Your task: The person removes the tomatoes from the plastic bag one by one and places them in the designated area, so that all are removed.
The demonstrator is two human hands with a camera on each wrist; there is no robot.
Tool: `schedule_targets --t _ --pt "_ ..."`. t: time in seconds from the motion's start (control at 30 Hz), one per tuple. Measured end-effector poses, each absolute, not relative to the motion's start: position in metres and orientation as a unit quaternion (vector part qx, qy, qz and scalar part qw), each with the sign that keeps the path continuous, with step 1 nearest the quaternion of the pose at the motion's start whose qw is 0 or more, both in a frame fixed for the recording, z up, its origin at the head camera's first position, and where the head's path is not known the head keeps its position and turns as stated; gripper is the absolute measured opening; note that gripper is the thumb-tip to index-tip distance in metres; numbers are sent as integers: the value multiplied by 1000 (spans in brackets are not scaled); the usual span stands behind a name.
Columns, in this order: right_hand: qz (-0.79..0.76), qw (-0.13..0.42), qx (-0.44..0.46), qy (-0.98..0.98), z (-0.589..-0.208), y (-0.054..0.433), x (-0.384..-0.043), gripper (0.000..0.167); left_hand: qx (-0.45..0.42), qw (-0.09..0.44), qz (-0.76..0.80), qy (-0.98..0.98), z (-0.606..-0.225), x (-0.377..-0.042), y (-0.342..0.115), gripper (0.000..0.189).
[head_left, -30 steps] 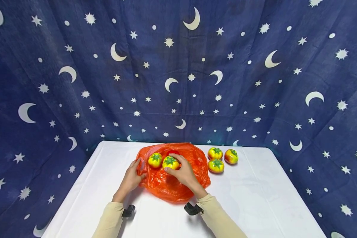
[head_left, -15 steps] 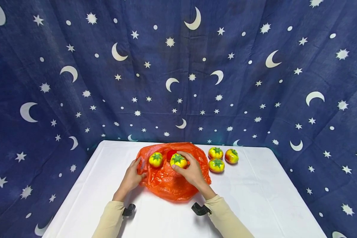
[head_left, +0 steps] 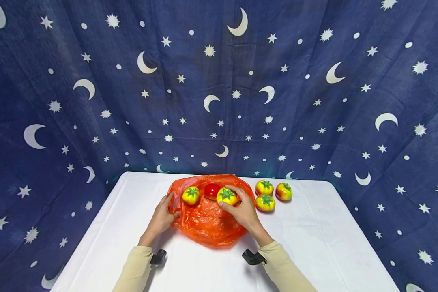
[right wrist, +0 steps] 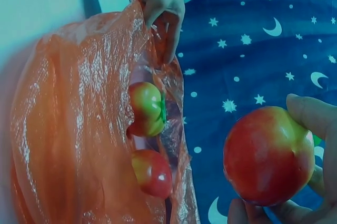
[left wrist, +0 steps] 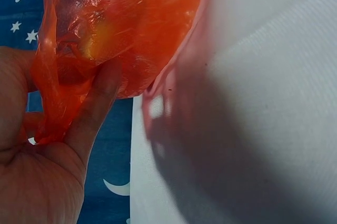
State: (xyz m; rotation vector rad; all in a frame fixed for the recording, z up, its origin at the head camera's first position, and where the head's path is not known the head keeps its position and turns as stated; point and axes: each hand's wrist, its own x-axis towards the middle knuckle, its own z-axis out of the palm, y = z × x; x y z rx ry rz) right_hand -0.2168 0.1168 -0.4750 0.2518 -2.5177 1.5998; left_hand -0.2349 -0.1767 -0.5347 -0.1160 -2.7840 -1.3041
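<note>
**My right hand [head_left: 243, 213] grips a fruit [head_left: 227, 197] beside the bag's [head_left: 213, 233] mouth**

My right fingers [right wrist: 288, 211] are clamped on the fruit, thumb on one side and the others opposite. From my head it shows against the right part of the bag, its green leaves uppermost on a yellow top; from the right wrist its red underside shows, and there is a gap between it and the bag.

My left hand [head_left: 161, 219] grips the bag's left rim, the thin orange plastic bunched between thumb and fingers. The bag lies near the far edge of the tabletop [head_left: 325, 255], a little left of the middle. In its mouth sit a yellow fruit [head_left: 191, 196], leaves up, on the side nearer my left hand, and a red fruit [head_left: 211, 191] to the right of it.

Three more lie close together right of the bag, towards the far right corner: a front fruit [head_left: 265, 203] just beside the bag, a back fruit [head_left: 264, 187] behind it, and an outer fruit [head_left: 284, 192], redder and tilted.

Beyond the far edge hangs a blue curtain [head_left: 219, 134] of moons and stars.
</note>
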Motion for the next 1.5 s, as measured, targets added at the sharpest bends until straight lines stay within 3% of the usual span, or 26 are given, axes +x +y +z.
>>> schedule_targets --t 0.57,1.17,1.5 --pt "537 88 100 -833 -473 136 -212 56 -37 29 -428 -902 -530 -235 -178 81" --pt "522 75 52 -848 -472 167 -207 57 -39 30 -427 -903 -530 -235 -177 82" --pt "515 97 58 -849 -477 188 -210 56 -35 29 -426 -904 -530 -234 -175 82"
